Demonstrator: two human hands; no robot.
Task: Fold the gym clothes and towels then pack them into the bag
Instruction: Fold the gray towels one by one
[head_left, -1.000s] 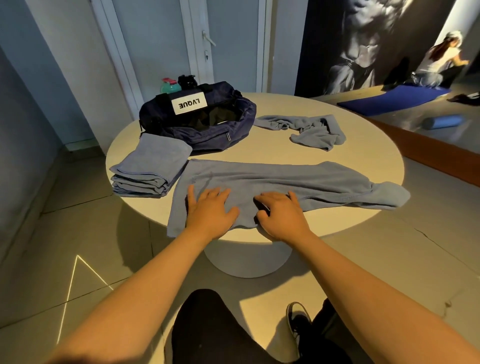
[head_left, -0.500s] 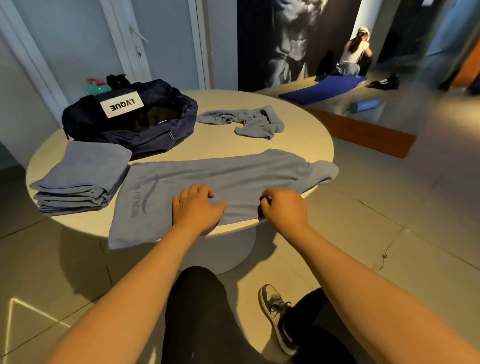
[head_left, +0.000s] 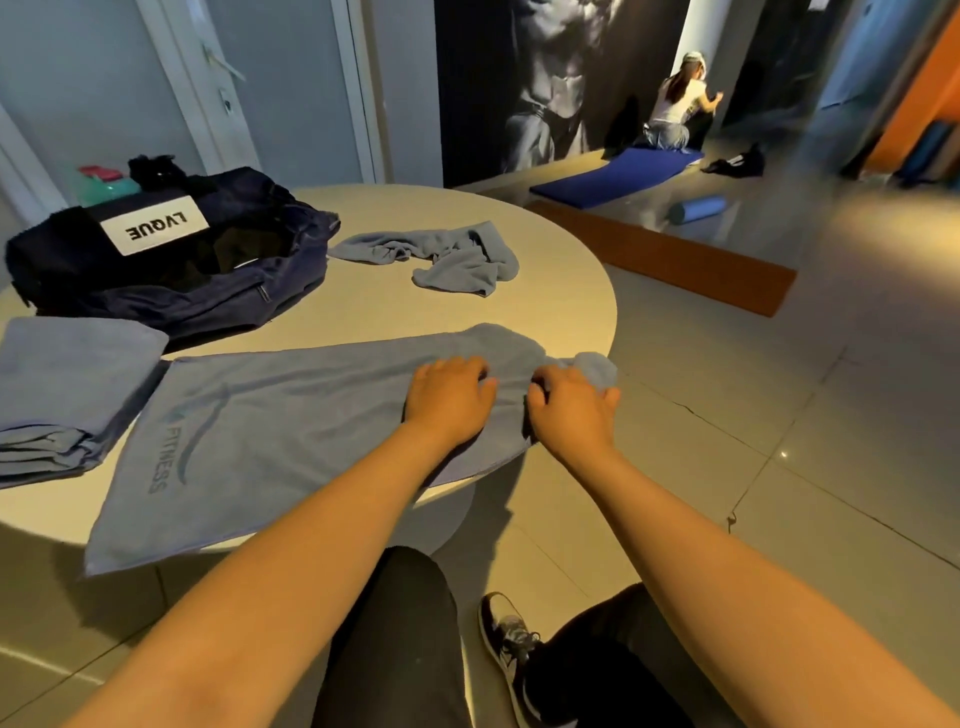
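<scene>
A long blue-grey towel (head_left: 291, 426) printed FITNESS lies flat across the near side of the round table (head_left: 561, 306). Its left corner hangs over the table edge. My left hand (head_left: 449, 400) sits on the towel near its right end with fingers curled into the cloth. Just to the right, my right hand (head_left: 571, 410) grips the bunched right end at the table's rim. A folded towel stack (head_left: 67, 384) lies at the left. Behind it stands the open navy gym bag (head_left: 171, 260). A crumpled grey towel (head_left: 447, 254) lies at the back of the table.
A green bottle (head_left: 101, 182) stands behind the bag. My legs and a shoe (head_left: 506, 639) are below the table edge. On the floor to the right are a blue mat (head_left: 613, 176), a foam roller (head_left: 696, 208) and a kneeling person (head_left: 675, 104).
Both hands have slid to the right along the long towel, from its middle to its right end. Their fingers went from flat to curled. My view has turned right.
</scene>
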